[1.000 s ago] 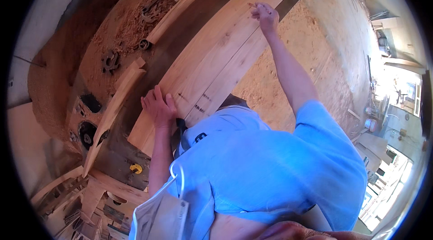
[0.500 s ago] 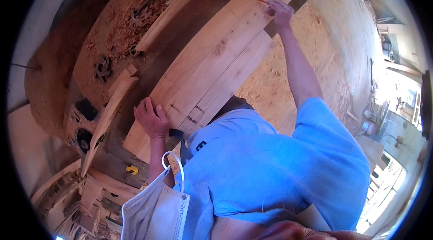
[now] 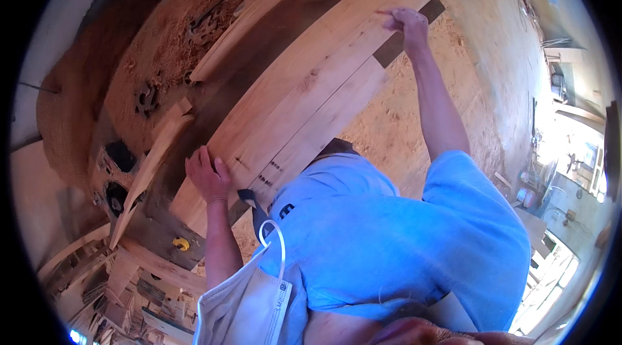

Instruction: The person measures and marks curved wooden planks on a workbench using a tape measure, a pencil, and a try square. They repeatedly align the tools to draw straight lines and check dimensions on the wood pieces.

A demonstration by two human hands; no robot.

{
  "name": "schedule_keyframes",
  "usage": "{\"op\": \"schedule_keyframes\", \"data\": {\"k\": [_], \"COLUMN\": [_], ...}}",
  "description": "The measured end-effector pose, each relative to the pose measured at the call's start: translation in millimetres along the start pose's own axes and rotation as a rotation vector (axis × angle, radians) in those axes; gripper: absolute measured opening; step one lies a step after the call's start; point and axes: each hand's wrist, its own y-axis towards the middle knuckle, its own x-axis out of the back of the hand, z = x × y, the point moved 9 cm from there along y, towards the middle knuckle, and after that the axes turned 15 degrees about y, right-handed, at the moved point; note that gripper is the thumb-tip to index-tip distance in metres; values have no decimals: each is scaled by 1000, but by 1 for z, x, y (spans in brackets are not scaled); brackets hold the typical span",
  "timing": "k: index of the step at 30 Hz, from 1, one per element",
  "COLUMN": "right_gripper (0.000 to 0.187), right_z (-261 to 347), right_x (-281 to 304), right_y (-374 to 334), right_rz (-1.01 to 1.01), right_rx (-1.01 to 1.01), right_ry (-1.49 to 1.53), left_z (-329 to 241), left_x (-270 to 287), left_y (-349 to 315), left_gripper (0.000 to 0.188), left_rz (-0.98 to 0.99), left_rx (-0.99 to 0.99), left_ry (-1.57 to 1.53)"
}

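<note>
A long, pale wooden plank (image 3: 285, 105) runs diagonally from the lower left to the upper right, with a thin dark line along it and small dark marks near its near end. My left hand (image 3: 210, 175) lies on the plank's lower left end, fingers spread over the surface. Over the far part of the plank, my right hand (image 3: 409, 26) pinches a thin red-orange pencil (image 3: 383, 12), its tip pointing left. Below that hand sits a dark rectangular patch (image 3: 389, 51) at the plank's right edge. I cannot tell whether the pencil tip touches the wood.
A curved wooden piece (image 3: 152, 170) stands left of the plank; another long timber (image 3: 259, 18) lies beyond it. Wood shavings (image 3: 172, 40) cover the ground there. A yellow object (image 3: 181, 243) lies at lower left. A white face mask (image 3: 243, 306) hangs in front of my blue shirt (image 3: 402, 241).
The whole view has shifted slightly. My right hand with the pencil has moved a little rightward and nearer over the plank. My left hand stays on the plank's near end.
</note>
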Motion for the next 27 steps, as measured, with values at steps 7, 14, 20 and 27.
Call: {"op": "schedule_keyframes", "data": {"k": [7, 14, 20, 27], "right_gripper": [25, 27, 37, 49], "right_z": [21, -54, -97, -112], "right_x": [52, 71, 43, 42], "right_y": [-13, -106, -125, -115], "right_rz": [-180, -252, -216, -168], "right_rx": [11, 114, 300, 36], "right_ry": [-398, -235, -163, -409], "left_z": [0, -1, -1, 41], "left_x": [0, 6, 15, 39], "left_y": [0, -2, -10, -109], "left_gripper": [47, 44, 41, 42], "left_rz": [0, -43, -145, -318], "left_rx": [-14, -14, 10, 259], "left_ry": [-34, -66, -77, -196]}}
